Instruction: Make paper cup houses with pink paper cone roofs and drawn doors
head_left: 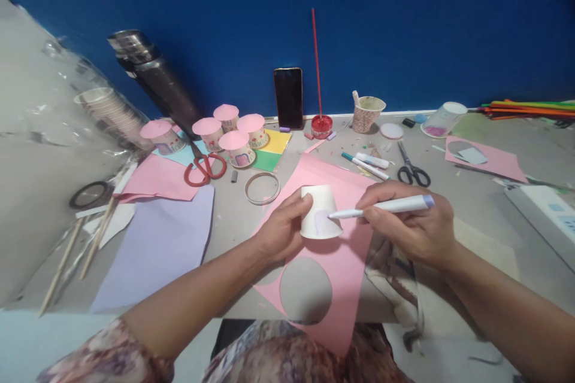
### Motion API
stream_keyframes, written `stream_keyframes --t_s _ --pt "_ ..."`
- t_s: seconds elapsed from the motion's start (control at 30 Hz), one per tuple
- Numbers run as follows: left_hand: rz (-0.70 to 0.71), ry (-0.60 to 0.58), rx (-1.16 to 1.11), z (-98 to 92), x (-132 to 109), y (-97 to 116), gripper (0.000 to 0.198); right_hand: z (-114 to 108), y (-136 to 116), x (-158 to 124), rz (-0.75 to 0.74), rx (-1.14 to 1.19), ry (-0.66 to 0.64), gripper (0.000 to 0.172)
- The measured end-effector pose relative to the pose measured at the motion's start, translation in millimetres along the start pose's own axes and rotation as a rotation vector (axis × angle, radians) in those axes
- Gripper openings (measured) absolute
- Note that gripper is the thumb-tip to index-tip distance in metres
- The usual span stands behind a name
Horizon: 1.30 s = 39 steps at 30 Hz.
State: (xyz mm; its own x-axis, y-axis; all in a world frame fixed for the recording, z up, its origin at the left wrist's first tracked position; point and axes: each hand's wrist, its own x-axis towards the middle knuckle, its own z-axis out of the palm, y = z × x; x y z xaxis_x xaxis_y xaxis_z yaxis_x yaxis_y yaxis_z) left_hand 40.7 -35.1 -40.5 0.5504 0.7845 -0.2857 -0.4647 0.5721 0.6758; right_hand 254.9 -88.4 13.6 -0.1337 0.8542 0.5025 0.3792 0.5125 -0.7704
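My left hand (283, 224) grips a white paper cup (317, 203), held upside down with its wide rim lowest. A pale purple patch shows on the cup's side. In my right hand (406, 227) is a white felt-tip marker (395, 204) with a purple end, its tip touching the purple patch. Beneath both hands lies a pink paper sheet (350, 263) with a round hole cut near its front end. Several decorated paper cups with pink cone tops (236, 149) stand behind, to the left.
Red-handled scissors (204, 169), a tape ring (262, 188) and purple paper (166, 239) lie left. At the back stand a phone (288, 99), a dark flask (157, 78) and a red stick (317, 66) in a base. Black scissors (413, 173) and markers (365, 166) lie right.
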Motion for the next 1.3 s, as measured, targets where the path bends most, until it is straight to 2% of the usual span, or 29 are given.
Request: stream_keyframes --t_s 0.07,0.2,0.37,0.5,0.63,0.77,0.93,1.1,1.3 --pt "-0.006 0.0 0.009 1.1 -0.4 0.6 0.047 -0.9 0.5 -0.1 -0.003 0.012 -0.031 0.014" --pt "-0.01 0.005 -0.002 1.0 -0.2 1.4 0.047 -2.0 0.5 0.0 -0.021 0.008 0.002 0.016" --pt "-0.037 0.033 0.005 -1.7 -0.2 2.1 0.044 -2.9 0.8 0.2 -0.016 0.045 -0.094 0.013" --pt "-0.053 0.026 0.004 -1.5 -1.1 2.9 0.049 -3.0 1.7 -0.1 -0.001 0.041 -0.062 0.013" --pt "-0.044 0.024 -0.001 -1.5 -1.3 2.9 0.044 -2.4 1.9 0.0 0.012 0.041 -0.105 0.012" --pt "-0.043 0.006 -0.002 -1.0 -1.0 3.1 0.043 -1.9 2.1 0.1 -0.003 0.024 -0.02 0.011" --pt "-0.048 0.015 0.004 -0.9 -1.0 3.4 0.046 -3.6 0.4 -0.3 -0.005 0.034 -0.095 0.013" --pt "-0.043 0.002 -0.004 -1.0 -1.8 3.6 0.042 -2.8 0.3 -0.4 0.014 0.023 -0.012 0.013" --pt "-0.029 0.008 -0.008 -0.4 -0.5 3.0 0.039 -1.5 0.6 -0.1 0.005 0.034 -0.069 0.011"
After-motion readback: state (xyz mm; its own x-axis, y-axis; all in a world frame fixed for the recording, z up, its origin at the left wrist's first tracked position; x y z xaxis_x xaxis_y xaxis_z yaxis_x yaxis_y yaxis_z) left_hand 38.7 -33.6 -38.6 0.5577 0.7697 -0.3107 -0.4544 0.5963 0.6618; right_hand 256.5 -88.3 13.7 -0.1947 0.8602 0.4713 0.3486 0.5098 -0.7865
